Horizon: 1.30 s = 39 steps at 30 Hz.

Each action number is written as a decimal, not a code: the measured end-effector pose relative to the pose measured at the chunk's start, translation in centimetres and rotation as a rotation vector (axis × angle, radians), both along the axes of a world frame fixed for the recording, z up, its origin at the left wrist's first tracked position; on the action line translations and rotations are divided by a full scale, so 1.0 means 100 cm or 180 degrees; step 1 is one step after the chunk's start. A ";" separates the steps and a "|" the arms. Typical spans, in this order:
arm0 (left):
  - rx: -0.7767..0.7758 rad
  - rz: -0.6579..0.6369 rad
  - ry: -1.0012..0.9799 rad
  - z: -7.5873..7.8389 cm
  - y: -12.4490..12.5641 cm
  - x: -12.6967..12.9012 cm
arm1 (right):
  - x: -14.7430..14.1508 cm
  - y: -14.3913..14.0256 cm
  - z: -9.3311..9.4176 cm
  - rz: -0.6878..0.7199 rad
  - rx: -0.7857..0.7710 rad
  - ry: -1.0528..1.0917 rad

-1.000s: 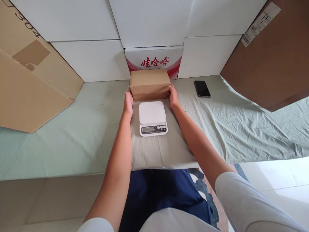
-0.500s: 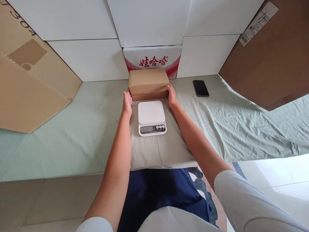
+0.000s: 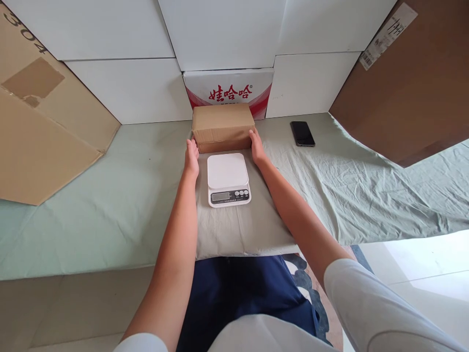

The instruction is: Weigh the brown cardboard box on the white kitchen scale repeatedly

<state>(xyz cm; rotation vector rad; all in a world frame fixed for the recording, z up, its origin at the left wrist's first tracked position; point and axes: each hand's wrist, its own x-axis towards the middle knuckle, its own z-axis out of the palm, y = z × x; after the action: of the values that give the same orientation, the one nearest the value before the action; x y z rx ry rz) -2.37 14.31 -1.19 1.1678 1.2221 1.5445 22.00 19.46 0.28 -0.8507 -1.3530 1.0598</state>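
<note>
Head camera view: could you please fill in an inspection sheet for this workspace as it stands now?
Surface: table under a wrinkled pale green cloth.
Job's things: small brown cardboard box on the cloth, just behind a white digital scale; scale platform bare.
Clutter: black phone lying flat, right of the box.
Grippers: left hand against the box's left end, right hand against its right end; whether the fingers grip is unclear.
Cables: nothing seen.
Surroundings: white boxes stacked behind, a red-and-white printed carton, flattened cardboard leaning at left, a brown panel at right.
</note>
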 end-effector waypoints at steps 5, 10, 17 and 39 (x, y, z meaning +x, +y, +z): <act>-0.0071 0.0019 0.0010 0.005 -0.001 0.001 | -0.008 0.000 0.002 0.0107 -0.0121 0.0058; 0.0066 0.0099 0.0076 0.025 -0.019 -0.005 | -0.013 -0.014 0.029 0.0221 0.0163 0.0142; 0.0809 -0.0046 0.0296 0.049 -0.121 0.016 | 0.011 -0.098 0.070 0.0305 0.0548 -0.0133; 0.0556 0.0053 0.0357 0.028 -0.180 0.030 | 0.019 -0.170 0.024 -0.0033 0.0151 -0.0058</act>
<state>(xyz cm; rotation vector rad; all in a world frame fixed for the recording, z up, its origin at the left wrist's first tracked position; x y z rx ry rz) 0.58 -3.65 1.60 1.3763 1.1902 1.6433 23.86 2.48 2.72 -0.8331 -1.3825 1.0103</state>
